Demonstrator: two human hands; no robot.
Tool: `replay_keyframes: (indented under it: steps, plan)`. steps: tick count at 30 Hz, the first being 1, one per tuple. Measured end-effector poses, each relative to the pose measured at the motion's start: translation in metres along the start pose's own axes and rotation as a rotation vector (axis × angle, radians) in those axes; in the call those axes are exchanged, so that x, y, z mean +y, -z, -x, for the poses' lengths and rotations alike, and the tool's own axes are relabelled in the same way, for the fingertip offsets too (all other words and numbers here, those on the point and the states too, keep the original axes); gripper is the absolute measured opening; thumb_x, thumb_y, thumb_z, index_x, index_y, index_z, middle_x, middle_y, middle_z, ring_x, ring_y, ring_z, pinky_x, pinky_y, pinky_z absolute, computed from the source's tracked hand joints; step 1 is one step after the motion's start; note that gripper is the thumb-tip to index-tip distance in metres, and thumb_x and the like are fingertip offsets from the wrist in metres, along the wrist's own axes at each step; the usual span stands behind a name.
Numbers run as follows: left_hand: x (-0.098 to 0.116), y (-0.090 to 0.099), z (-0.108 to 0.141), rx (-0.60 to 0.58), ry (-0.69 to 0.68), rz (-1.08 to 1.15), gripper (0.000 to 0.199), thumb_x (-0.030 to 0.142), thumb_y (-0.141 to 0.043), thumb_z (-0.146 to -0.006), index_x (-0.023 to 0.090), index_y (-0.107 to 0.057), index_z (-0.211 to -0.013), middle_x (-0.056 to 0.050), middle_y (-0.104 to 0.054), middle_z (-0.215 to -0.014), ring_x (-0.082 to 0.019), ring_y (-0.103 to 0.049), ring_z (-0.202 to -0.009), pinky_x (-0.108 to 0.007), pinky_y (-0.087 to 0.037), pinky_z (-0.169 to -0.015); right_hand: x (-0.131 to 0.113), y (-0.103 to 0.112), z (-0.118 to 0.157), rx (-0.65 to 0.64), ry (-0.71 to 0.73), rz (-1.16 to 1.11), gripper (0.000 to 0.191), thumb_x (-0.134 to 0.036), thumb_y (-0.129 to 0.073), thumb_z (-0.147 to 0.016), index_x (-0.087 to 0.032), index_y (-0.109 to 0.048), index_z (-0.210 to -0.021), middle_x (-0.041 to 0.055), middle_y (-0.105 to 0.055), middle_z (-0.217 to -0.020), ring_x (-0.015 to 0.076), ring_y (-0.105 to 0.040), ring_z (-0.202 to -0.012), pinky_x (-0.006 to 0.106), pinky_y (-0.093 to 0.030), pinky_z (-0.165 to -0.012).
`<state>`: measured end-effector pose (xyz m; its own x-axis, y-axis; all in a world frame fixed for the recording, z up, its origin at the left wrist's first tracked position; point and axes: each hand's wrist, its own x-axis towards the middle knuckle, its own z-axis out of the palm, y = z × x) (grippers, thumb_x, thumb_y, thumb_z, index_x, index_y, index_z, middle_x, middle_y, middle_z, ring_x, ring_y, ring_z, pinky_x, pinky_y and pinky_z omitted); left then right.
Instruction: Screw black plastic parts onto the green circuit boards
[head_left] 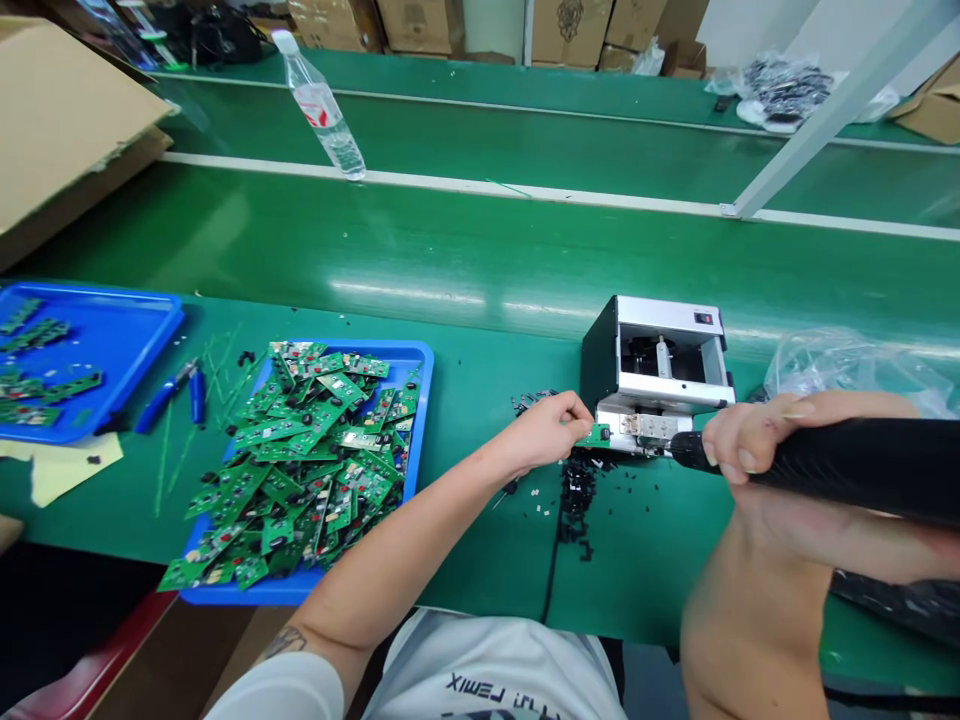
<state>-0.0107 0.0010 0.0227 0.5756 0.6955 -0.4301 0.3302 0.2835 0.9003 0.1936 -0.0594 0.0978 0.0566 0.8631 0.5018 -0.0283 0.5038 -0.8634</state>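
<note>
My left hand [551, 430] pinches a small green circuit board [598, 436] at the front left of a silver and black screw feeder [656, 350]. In my right hand [765, 435] is a black electric screwdriver [862, 465], held nearly level, its tip pointing left at the metal block [649, 427] on the feeder's front. Whether the tip touches a screw is too small to tell. Small black parts [577, 490] lie scattered below my left hand. A blue tray [425, 420] piled with circuit boards [322, 430] stands left of my left forearm.
Farther left are another blue tray [161, 330] with boards and blue-handled cutters [169, 395]. A water bottle [322, 110] stands on the ledge behind. Clear plastic bags [855, 365] lie right of the feeder. A slanted metal post [832, 120] rises at the back right.
</note>
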Motion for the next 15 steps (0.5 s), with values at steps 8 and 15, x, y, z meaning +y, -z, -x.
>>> replay_keyframes:
  steps: [8, 15]
  plan:
    - [-0.009, -0.004, -0.007, 0.026, -0.017, 0.005, 0.013, 0.03, -0.05, -0.083, 0.017, -0.053, -0.087, 0.002, -0.052, -0.073, -0.005, -0.043, -0.051, -0.02, -0.036, -0.05, 0.002, -0.012, -0.007, 0.055, -0.063, -0.101, 0.065, -0.077, -0.057, -0.062, -0.017, -0.068, -0.084, 0.0036, -0.055, -0.054, 0.0163, -0.051, -0.041, 0.032, -0.038, -0.039]
    - [-0.007, -0.004, -0.007, 0.029, -0.039, -0.043, 0.014, 0.031, -0.048, -0.083, 0.018, -0.053, -0.087, 0.001, -0.055, -0.078, -0.006, -0.045, -0.051, -0.02, -0.035, -0.05, 0.005, -0.008, -0.001, -0.018, -0.058, -0.038, 0.061, -0.071, -0.051, -0.072, -0.02, -0.065, -0.101, 0.0018, -0.051, -0.056, 0.0149, -0.047, -0.04, 0.031, -0.037, -0.039]
